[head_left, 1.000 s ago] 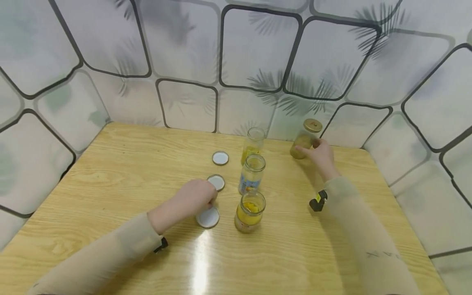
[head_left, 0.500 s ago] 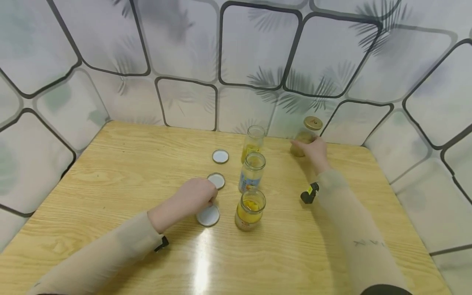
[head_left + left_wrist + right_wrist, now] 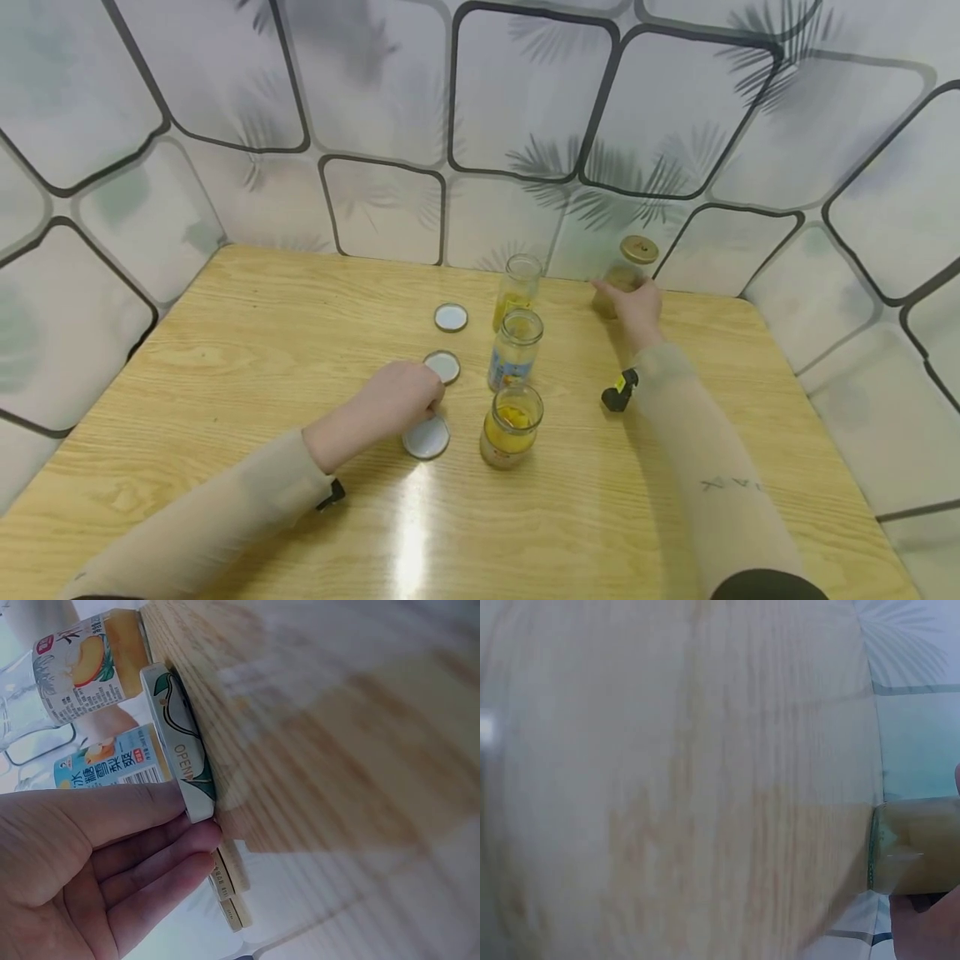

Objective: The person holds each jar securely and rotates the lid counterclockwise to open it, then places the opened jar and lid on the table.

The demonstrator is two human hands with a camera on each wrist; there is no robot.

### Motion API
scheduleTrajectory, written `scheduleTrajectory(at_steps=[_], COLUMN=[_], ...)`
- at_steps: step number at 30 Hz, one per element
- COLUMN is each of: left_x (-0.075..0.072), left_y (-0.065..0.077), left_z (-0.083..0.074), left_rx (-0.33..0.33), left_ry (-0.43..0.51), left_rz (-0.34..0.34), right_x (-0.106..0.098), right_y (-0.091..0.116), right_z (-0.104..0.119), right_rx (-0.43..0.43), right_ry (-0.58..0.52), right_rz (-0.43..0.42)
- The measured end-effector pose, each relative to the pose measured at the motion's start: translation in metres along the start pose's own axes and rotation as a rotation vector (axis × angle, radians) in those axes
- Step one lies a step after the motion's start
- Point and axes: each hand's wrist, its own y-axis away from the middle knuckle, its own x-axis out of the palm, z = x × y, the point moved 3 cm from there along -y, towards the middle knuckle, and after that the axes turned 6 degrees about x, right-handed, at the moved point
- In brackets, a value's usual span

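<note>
In the head view my left hand [image 3: 390,398] is low over the table at the nearest lid [image 3: 426,437], which lies white side up. The left wrist view shows thumb and fingertips pinching this lid [image 3: 181,742] at its edge; its side carries green leaves and the word OPEN. My right hand [image 3: 637,310] grips the lower part of a glass jar with a gold lid [image 3: 639,249] at the back right. Its amber-brown glass [image 3: 915,846] appears at the right edge of the right wrist view, between thumb and fingers, its base at the table.
Three lidless jars stand in a row: a yellow-filled front jar [image 3: 512,427], a blue-labelled middle jar [image 3: 515,350] and a back jar [image 3: 519,292]. Two more lids lie white side up, a middle lid [image 3: 442,367] and a far lid [image 3: 451,317]. A patterned wall [image 3: 495,221] bounds the table.
My right hand has shifted a little left across the front of the gold-lidded jar, and its forearm has swung left. The left hand and the open jars look the same.
</note>
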Motion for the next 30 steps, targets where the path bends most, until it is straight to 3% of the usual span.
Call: scheduleTrajectory(at_steps=[7, 20, 30], left_x=[-0.0012, -0.0027, -0.0012], left_y=[-0.0007, -0.0004, -0.0002], left_z=[-0.0014, -0.0006, 0.0001], left_rx=[-0.009, 0.001, -0.007], left_ry=[0.016, -0.019, -0.012], left_rz=[0.015, -0.007, 0.005], right_x=[-0.0012, 0.0032, 0.0038], right_y=[0.0006, -0.0012, -0.0001], right_z=[-0.0036, -0.0061, -0.008], right_rx=[0.026, 0.078, 0.043], right_ry=[-0.046, -0.209, -0.171], right_rz=[-0.015, 0.036, 0.055])
